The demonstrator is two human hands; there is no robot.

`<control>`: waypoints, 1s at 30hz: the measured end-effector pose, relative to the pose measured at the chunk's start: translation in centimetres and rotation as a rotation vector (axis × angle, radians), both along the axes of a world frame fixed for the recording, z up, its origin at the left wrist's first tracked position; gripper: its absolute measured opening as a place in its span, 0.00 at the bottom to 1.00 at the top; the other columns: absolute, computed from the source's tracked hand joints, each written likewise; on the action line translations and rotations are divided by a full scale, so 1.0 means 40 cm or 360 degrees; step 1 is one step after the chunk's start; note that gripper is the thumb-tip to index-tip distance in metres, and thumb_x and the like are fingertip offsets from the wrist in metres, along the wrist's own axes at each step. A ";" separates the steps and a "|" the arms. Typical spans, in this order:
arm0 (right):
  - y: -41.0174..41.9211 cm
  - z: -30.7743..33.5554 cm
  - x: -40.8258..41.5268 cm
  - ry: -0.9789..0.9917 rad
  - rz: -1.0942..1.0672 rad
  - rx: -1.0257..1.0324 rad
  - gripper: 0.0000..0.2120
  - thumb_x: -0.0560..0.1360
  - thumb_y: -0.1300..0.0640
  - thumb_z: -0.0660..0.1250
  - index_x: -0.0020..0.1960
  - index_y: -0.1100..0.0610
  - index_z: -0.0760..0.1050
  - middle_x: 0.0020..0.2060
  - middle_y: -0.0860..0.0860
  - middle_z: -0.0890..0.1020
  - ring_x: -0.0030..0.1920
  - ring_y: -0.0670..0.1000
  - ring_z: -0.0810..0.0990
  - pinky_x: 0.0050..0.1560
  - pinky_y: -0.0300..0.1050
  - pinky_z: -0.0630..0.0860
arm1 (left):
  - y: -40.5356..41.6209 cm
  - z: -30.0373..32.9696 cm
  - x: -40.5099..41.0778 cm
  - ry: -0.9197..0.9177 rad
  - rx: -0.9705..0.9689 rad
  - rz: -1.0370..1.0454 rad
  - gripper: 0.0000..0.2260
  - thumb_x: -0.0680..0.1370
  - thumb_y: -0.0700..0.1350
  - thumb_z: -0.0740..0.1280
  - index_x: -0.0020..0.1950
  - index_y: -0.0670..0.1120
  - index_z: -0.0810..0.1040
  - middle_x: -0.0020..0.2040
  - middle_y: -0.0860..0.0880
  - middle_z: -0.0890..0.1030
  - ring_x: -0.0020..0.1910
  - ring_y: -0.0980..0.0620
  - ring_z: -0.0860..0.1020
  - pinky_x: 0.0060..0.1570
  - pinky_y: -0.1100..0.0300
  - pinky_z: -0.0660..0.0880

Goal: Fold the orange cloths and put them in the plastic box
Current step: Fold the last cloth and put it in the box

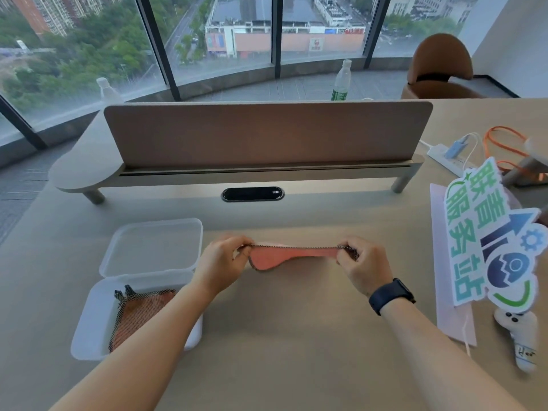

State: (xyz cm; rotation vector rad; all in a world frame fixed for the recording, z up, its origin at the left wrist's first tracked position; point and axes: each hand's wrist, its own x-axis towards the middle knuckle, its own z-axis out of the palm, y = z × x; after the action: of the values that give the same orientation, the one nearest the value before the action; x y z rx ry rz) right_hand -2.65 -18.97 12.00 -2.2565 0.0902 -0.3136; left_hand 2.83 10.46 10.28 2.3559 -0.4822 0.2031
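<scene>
An orange cloth [284, 256] with a dark stitched border is stretched between my two hands just above the table, its lower part sagging. My left hand [221, 262] pinches its left end and my right hand [363, 264], with a black watch on the wrist, pinches its right end. At the left stands the clear plastic box [89, 327] with its hinged lid [154, 247] lying open behind it. Another orange cloth [139, 310] lies folded inside the box, partly hidden by my left forearm.
A desk divider [267, 134] on a raised shelf runs across the back. At the right stand a colourful sign [489, 241] on a pink sheet, a white controller [522, 336], a power strip [447, 158] and orange cable. Two bottles stand behind the divider.
</scene>
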 end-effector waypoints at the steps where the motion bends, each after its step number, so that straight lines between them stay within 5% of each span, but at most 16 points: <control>1: -0.006 -0.026 -0.017 0.0057 0.0046 -0.0017 0.06 0.67 0.58 0.64 0.36 0.56 0.79 0.26 0.52 0.79 0.27 0.51 0.73 0.27 0.44 0.68 | 0.002 -0.013 -0.014 0.0140 0.0011 -0.0036 0.05 0.74 0.42 0.67 0.46 0.48 0.82 0.39 0.53 0.83 0.36 0.55 0.77 0.39 0.59 0.74; 9: -0.023 -0.240 -0.178 0.0806 0.0191 -0.0045 0.06 0.65 0.53 0.63 0.30 0.52 0.74 0.22 0.46 0.71 0.25 0.43 0.66 0.29 0.42 0.64 | 0.010 -0.183 -0.153 0.1014 0.0382 -0.0279 0.06 0.70 0.48 0.64 0.38 0.47 0.77 0.34 0.51 0.80 0.35 0.52 0.77 0.39 0.54 0.74; 17: -0.024 -0.253 -0.119 0.1019 -0.0019 -0.0090 0.11 0.71 0.60 0.66 0.33 0.47 0.74 0.27 0.50 0.82 0.29 0.51 0.79 0.37 0.47 0.77 | -0.029 -0.214 -0.130 0.1090 0.0286 0.0025 0.07 0.73 0.48 0.66 0.35 0.48 0.75 0.31 0.53 0.77 0.34 0.56 0.75 0.37 0.56 0.72; 24: -0.003 -0.233 0.060 0.0917 -0.0107 -0.0275 0.11 0.74 0.56 0.65 0.34 0.57 0.72 0.31 0.55 0.80 0.34 0.58 0.80 0.36 0.50 0.74 | -0.075 -0.200 -0.006 0.1045 0.0275 0.0313 0.06 0.74 0.49 0.65 0.40 0.50 0.79 0.35 0.51 0.80 0.39 0.49 0.78 0.40 0.57 0.75; 30: 0.016 -0.281 0.107 0.1006 -0.0179 -0.0287 0.10 0.76 0.54 0.63 0.37 0.55 0.71 0.33 0.50 0.77 0.38 0.56 0.78 0.34 0.45 0.67 | -0.085 -0.235 0.022 0.1054 0.0423 0.0414 0.09 0.74 0.47 0.62 0.39 0.45 0.78 0.36 0.48 0.80 0.37 0.46 0.78 0.35 0.56 0.74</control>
State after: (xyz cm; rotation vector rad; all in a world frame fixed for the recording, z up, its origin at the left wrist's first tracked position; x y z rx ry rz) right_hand 1.64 -18.32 0.75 -2.4554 0.5368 0.3578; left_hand 3.69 7.05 0.90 2.5492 0.1283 -0.5432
